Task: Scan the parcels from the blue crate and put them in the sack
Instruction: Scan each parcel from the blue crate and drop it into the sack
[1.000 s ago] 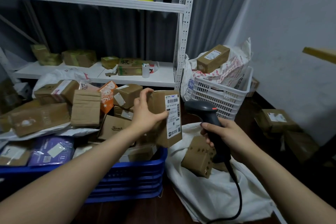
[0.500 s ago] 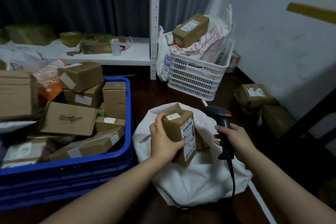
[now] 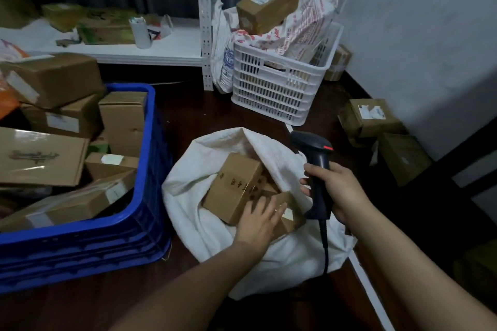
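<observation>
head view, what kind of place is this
Probably a small parcel sorting or storage room: a blue crate heaped with labelled cardboard parcels, a white sack holding boxes, a barcode scanner in the right hand, and white metal shelving behind.

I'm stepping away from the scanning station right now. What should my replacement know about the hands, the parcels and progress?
Left hand: fingers rest on a small parcel inside the white sack.
Right hand: grips the barcode scanner.
Done: that parcel and a larger box lie in the sack.
Left: many cardboard parcels sit in the blue crate. Scan each one, then sack it.
</observation>
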